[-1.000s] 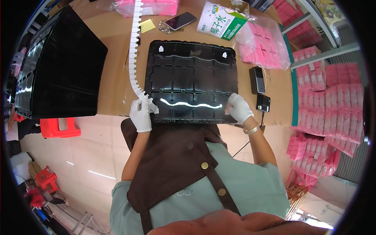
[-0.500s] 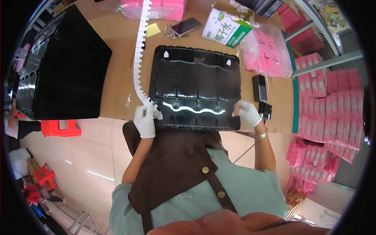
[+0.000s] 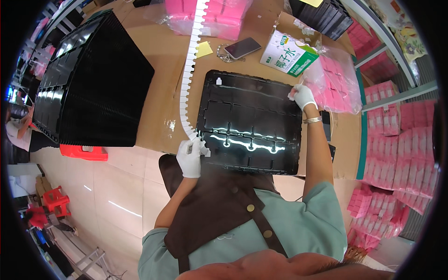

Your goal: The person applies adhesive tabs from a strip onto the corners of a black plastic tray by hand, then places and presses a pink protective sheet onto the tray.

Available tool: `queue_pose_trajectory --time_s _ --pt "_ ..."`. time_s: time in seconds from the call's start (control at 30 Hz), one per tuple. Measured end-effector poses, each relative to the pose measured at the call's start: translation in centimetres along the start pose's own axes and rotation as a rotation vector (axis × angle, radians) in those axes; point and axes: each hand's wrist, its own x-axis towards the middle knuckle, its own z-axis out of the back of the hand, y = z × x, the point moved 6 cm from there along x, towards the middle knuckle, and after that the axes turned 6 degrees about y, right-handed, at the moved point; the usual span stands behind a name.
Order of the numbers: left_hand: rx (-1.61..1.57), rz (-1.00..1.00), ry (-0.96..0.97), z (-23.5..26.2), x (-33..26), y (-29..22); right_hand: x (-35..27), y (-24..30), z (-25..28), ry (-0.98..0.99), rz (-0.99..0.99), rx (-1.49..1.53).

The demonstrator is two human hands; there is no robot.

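A shallow black plastic tray (image 3: 247, 119) with moulded compartments lies flat at the table's front edge. One small white label (image 3: 219, 81) sits near its far left corner. My left hand (image 3: 189, 158), in a white glove, is closed on the near end of a long strip of white labels (image 3: 186, 84), beside the tray's near left side. That strip runs away across the table. My right hand (image 3: 304, 97), gloved with bare fingertips, is at the tray's far right corner. Its fingers are pinched together, covering the spot there; what they hold is hidden.
A tall stack of black trays (image 3: 105, 84) stands on the left. Beyond the tray lie a phone (image 3: 242, 48), a bracelet (image 3: 225, 55), yellow notes (image 3: 203, 49) and a white-green carton (image 3: 289, 53). Bagged pink packs (image 3: 331, 77) lie at right; a red stool (image 3: 84, 152) stands below.
My right hand has moved from the tray's near right edge to its far right corner, over the label seen there before. My left hand keeps the strip. The whole view has shifted.
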Motion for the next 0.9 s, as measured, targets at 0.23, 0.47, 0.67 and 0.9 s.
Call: queue_pose_trajectory --time_s 0.23,0.47,0.67,0.9 --pt "0.033 0.0 0.011 0.1 0.3 -0.8 -0.6 -0.1 -0.8 0.103 0.064 0.103" --pt "0.12 -0.003 0.005 0.1 0.3 -0.3 -1.3 0.3 -0.4 -0.213 -0.116 0.02" --pt "0.053 0.0 0.009 0.0 0.3 -0.5 -2.2 2.6 0.6 -0.242 -0.068 -0.03" --pt "0.009 0.008 -0.006 0.4 0.4 -0.5 -1.3 5.0 -0.2 -0.221 -0.097 0.657"
